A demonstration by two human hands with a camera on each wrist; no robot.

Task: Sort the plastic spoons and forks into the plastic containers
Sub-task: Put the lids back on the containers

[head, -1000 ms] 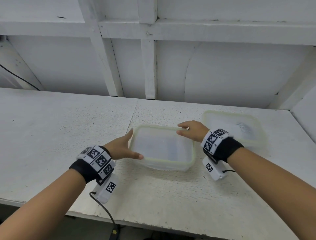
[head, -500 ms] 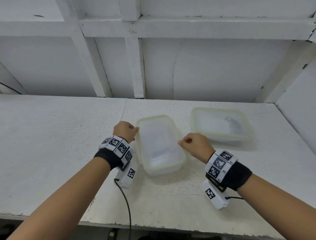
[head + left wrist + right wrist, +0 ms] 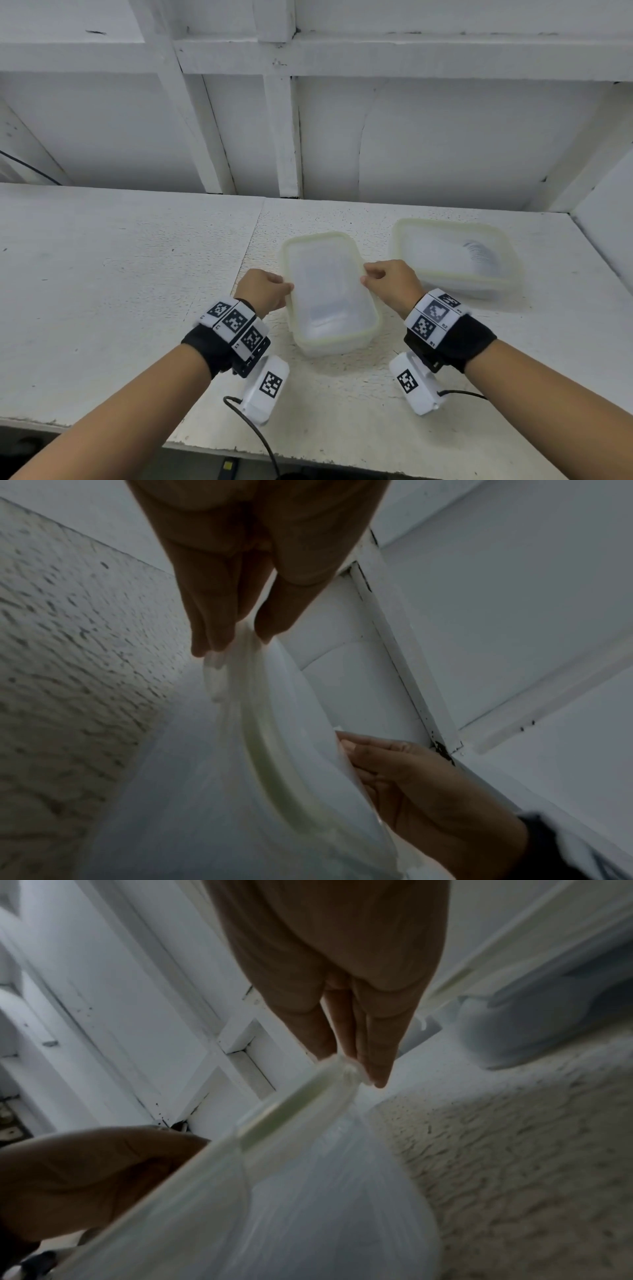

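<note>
**Both hands on the near container's lid edges**

At the long edges of the near container (image 3: 330, 291), the fingers do the work: the left fingertips (image 3: 219, 639) and thumb are pinched together on the lid's lip at about nine o'clock, and the right fingertips (image 3: 375, 1069) and thumb clamp the opposite lip at three o'clock. The left hand (image 3: 263, 291) and right hand (image 3: 394, 284) face each other across the lid, wrists banded with checkered tags. The container sits lengthwise on the white table (image 3: 120, 274), its cloudy lid still on. The second container (image 3: 455, 257) stands near it at two o'clock, also lidded, with a ribbed stack of plastic cutlery (image 3: 479, 253) dimly showing inside; spoons or forks, I cannot tell.
</note>
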